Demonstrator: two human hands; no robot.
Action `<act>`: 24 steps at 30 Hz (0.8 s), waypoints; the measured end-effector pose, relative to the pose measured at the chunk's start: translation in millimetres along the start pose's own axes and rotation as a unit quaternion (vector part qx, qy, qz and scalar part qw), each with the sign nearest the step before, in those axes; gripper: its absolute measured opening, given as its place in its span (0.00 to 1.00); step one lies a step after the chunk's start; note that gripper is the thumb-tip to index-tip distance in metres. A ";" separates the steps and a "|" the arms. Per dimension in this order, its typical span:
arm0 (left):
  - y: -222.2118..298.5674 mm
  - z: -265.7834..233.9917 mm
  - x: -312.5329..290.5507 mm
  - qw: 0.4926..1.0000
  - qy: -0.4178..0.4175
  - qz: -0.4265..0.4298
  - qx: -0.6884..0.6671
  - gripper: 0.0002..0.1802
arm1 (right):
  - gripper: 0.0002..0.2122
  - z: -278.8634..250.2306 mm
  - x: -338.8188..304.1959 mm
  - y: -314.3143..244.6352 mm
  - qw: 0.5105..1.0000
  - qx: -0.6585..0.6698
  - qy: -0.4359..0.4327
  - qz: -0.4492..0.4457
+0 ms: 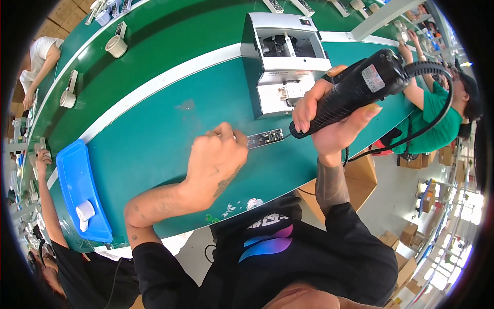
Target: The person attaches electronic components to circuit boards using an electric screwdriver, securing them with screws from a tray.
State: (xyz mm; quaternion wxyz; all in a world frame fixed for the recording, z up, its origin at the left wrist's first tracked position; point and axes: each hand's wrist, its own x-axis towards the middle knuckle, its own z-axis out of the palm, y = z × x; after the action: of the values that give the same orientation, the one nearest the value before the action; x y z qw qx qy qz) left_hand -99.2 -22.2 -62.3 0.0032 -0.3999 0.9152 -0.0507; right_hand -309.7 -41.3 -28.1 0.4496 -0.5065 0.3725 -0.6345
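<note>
My right hand (329, 118) is wrapped round a black electric screwdriver (355, 85) with a corded end. The screwdriver slants down to the left, and its thin tip meets or nearly meets the right end of a narrow circuit board assembly (266, 138). That strip lies on the green bench. My left hand (217, 160), fingers curled, grips its left end and hides that part. Just beyond both hands stands a silver box-shaped machine (280, 72) with an open top and a small mechanism on its front.
A blue tray (69, 170) with a white cup-shaped part (85, 211) is at the left. On the green conveyor (154, 36) are several white parts with boards. A black cable (446, 103) loops at the right. Co-workers sit left and right; a cardboard box (360, 177) is below the bench edge.
</note>
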 end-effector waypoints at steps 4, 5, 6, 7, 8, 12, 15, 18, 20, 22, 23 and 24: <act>1.0 1.1 0.1 1.000 0.002 0.000 0.001 0.16 | 0.44 -1.8 -7.2 5.5 0.998 0.058 0.014 -0.009; 0.5 2.1 -0.1 1.000 0.006 0.000 0.003 0.16 | 0.44 -2.5 -9.8 6.8 0.998 0.059 0.012 -0.008; 0.0 2.8 -0.4 1.000 0.010 0.000 0.004 0.15 | 0.44 -3.6 -12.8 7.4 0.997 0.073 0.006 -0.017; -0.2 3.1 -0.9 1.000 0.009 -0.003 0.004 0.15 | 0.44 -4.0 -14.4 7.8 0.996 0.088 -0.001 -0.027; 0.0 3.4 -1.6 1.000 0.011 -0.003 0.001 0.15 | 0.44 -2.9 -15.0 6.9 0.996 0.088 -0.001 -0.025; -2.1 3.7 -1.8 1.000 0.005 0.001 -0.009 0.15 | 0.44 -2.1 -18.3 4.4 0.993 0.113 -0.009 -0.025; -2.1 0.2 -0.9 1.000 -0.004 0.002 -0.004 0.15 | 0.44 -2.4 -17.3 1.4 0.989 0.135 0.009 -0.054; -2.7 0.3 -0.3 1.000 -0.013 0.003 -0.009 0.15 | 0.43 -3.2 -10.5 -2.1 0.988 0.139 0.015 -0.066; -3.4 1.4 -0.8 1.000 -0.013 0.003 -0.014 0.15 | 0.43 -7.7 -10.4 3.1 0.989 0.137 -0.010 -0.060; -3.9 1.9 -0.2 1.000 -0.013 0.003 -0.019 0.15 | 0.43 -7.6 -11.1 5.9 0.994 0.104 0.005 -0.038; -3.5 1.2 0.2 1.000 -0.014 0.003 -0.020 0.15 | 0.43 -6.0 -11.1 5.6 0.994 0.095 0.020 -0.044; -3.1 0.8 0.5 1.000 -0.015 0.004 -0.020 0.15 | 0.43 -6.0 -11.9 6.6 0.994 0.094 0.020 -0.044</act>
State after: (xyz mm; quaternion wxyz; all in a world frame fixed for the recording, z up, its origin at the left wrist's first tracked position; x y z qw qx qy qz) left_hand -97.3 -24.7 -62.8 0.0093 -0.3967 0.9175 -0.0260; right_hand -313.2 -32.0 -39.1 0.4595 -0.4645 0.2975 -0.6961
